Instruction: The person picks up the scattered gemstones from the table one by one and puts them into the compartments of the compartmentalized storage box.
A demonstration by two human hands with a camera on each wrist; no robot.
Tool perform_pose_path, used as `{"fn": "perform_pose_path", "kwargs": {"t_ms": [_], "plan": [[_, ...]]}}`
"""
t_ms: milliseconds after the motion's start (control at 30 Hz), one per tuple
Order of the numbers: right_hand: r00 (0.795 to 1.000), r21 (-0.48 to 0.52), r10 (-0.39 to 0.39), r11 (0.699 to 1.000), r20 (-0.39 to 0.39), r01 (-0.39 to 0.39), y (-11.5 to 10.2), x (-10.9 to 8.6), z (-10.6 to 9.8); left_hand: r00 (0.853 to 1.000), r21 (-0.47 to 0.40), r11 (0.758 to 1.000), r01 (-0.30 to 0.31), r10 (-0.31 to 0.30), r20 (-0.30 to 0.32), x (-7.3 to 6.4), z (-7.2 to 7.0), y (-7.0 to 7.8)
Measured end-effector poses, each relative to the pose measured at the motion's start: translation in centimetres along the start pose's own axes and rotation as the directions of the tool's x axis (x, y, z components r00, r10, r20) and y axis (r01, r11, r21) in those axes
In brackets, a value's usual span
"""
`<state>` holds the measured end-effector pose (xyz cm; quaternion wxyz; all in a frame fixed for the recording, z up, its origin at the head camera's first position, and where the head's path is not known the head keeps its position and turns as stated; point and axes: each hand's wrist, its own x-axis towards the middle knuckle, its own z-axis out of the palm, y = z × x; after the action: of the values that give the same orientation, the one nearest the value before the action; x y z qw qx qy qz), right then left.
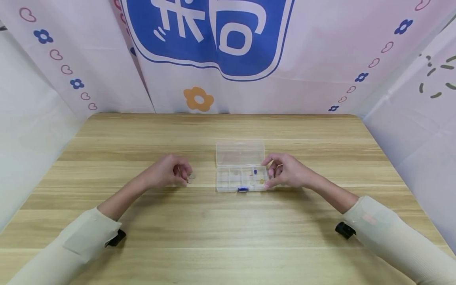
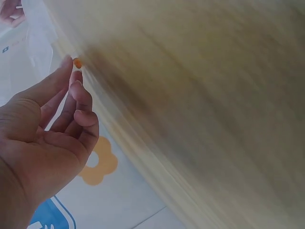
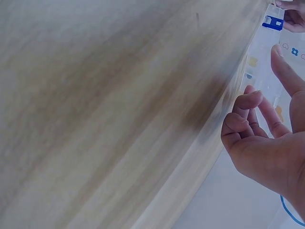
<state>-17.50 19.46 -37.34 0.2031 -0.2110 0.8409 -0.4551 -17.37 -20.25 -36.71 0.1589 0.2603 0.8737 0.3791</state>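
My left hand (image 1: 170,172) is low over the table, left of a clear plastic compartment box (image 1: 222,186). In the left wrist view, its thumb and index fingertips pinch a small orange piece (image 2: 77,62), too small to tell its kind. The box lies with its see-through lid (image 1: 240,153) raised away from me and a blue latch (image 1: 243,189) at the front. My right hand (image 1: 289,171) grips the box's right end, thumb at the near corner and index finger at the far one. A dark blue piece (image 1: 255,171) and a yellow piece (image 1: 261,181) lie in its right-hand compartments.
The wood-grain table (image 1: 213,229) reaches back to a printed white cloth (image 1: 292,95) hanging behind it. More white cloth hangs at both sides. Small black devices stick out beneath the left sleeve (image 1: 83,233) and the right sleeve (image 1: 377,221).
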Motion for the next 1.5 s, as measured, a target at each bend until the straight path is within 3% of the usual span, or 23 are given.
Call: {"fn": "perform_pose_path", "kwargs": {"t_ms": [333,833,1200,1500], "plan": [[1.000,0.006,0.000,1.000,-0.004,0.000,-0.2,0.1,0.0,0.997,-0.010,0.997,0.072,-0.072,0.014,0.0,0.2,0.3],[1.000,0.017,0.014,1.000,-0.002,-0.014,-0.2,0.0,0.0,0.999,0.024,0.999,0.047,-0.048,0.016,-0.2,-0.2,0.2],[1.000,0.005,0.004,1.000,-0.001,-0.004,-0.2,0.0,-0.1,0.999,0.102,0.994,0.029,-0.025,-0.035,-0.1,-0.7,0.6],[1.000,-0.002,0.000,1.000,-0.001,0.000,-0.2,0.0,-0.1,0.997,0.087,0.995,0.039,-0.033,-0.075,0.2,-0.6,1.2]]}}
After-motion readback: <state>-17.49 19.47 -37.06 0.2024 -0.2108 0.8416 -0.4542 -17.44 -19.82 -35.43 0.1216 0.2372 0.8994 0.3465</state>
